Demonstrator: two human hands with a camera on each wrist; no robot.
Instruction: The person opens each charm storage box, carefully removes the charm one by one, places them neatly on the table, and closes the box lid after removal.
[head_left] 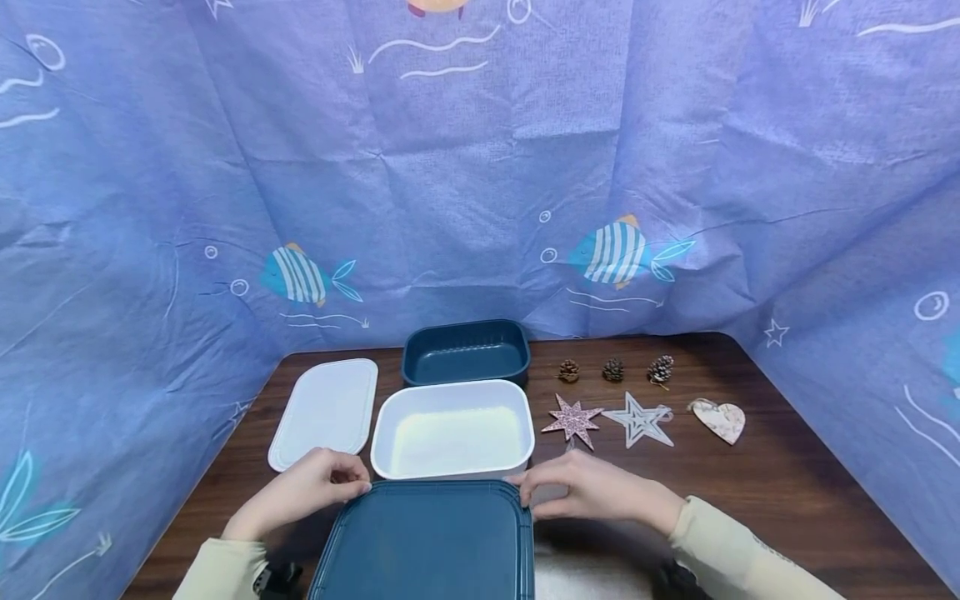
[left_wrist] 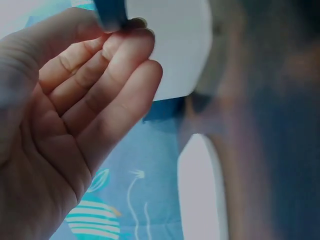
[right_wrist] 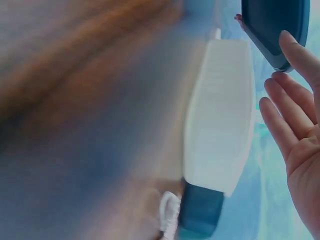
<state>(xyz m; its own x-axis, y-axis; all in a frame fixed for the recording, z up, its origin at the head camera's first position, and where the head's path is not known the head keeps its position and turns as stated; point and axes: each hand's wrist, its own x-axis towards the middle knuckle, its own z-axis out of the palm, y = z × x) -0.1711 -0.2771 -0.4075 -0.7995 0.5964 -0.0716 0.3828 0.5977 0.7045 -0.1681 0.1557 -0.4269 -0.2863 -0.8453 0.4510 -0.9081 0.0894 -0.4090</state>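
Observation:
A dark blue rectangular lid (head_left: 427, 542) is held up near the front of the table, close in front of a white container (head_left: 453, 429). My left hand (head_left: 307, 490) pinches its far left corner between thumb and fingertips, and the dark edge (left_wrist: 111, 12) shows between them in the left wrist view. At the far right corner, my right hand (head_left: 581, 485) grips the lid, thumb on one face and fingers at the other. The right wrist view catches the lid's corner (right_wrist: 277, 30) from the side, above the white container's wall (right_wrist: 217, 115).
Behind the white container stands a dark blue container (head_left: 467, 354). A white lid (head_left: 324, 410) lies at left. On the right are several small pinecones (head_left: 613, 370), a pink star (head_left: 573, 418), a silver star (head_left: 639, 420) and a pale heart (head_left: 720, 420). A printed blue curtain (head_left: 465, 208) surrounds the table.

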